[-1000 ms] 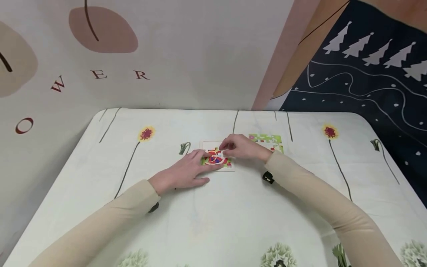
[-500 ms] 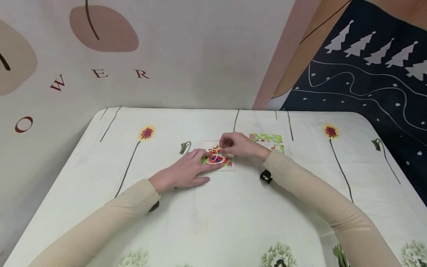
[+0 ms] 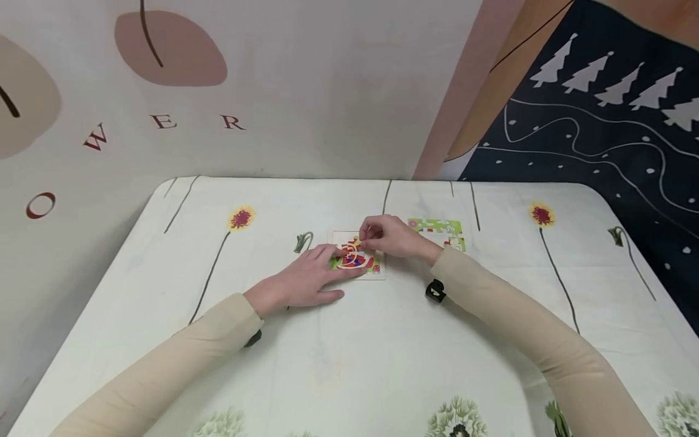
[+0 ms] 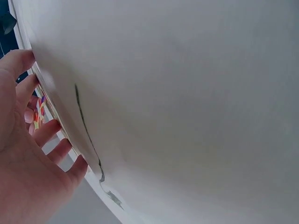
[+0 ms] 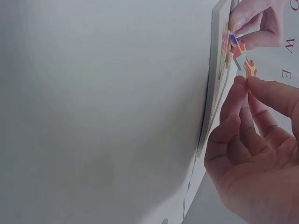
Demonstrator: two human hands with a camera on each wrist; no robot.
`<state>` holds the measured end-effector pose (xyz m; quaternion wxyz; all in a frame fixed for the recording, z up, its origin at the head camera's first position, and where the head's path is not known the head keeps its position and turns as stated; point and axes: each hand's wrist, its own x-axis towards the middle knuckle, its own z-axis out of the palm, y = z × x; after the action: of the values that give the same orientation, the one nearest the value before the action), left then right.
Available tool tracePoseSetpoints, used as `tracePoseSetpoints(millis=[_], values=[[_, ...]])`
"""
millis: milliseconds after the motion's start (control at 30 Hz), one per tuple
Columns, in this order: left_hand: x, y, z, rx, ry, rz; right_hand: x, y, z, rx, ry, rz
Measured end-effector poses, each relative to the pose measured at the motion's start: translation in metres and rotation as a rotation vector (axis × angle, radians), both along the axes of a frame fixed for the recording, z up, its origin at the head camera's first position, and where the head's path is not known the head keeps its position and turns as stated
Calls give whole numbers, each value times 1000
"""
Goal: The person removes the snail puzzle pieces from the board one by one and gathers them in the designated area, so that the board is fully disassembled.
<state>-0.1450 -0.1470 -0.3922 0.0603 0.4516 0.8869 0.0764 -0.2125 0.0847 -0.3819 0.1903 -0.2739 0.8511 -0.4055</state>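
A small jigsaw puzzle board (image 3: 340, 235), pale-bordered with a red, yellow and green picture, lies near the middle of the table. My left hand (image 3: 306, 278) rests on its left part, fingers outstretched across the picture and thumb apart on the cloth. Over the board's upper right, my right hand (image 3: 390, 235) pinches a puzzle piece (image 5: 251, 69), red and yellow, between thumb and forefinger. In the right wrist view the piece is tilted up beside more coloured pieces, close to the left hand; whether it touches them I cannot tell. The left wrist view shows mostly cloth.
Green patterned puzzle pieces (image 3: 437, 226) lie to the right of the board, partly hidden by the right hand and wrist. The table (image 3: 349, 364) wears a white flower-printed cloth. A pale printed wall hanging (image 3: 327, 91) rises behind its far edge.
My right hand has shifted slightly up and left over the board, its wrist dropping a little inward. The left hand has stayed in place on the puzzle.
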Motion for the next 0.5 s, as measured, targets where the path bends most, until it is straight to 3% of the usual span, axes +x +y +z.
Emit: tracePoseSetpoints(millis=[500], values=[[1,1,0,-10,-5,19,1,25,6,-26,-7,-106]])
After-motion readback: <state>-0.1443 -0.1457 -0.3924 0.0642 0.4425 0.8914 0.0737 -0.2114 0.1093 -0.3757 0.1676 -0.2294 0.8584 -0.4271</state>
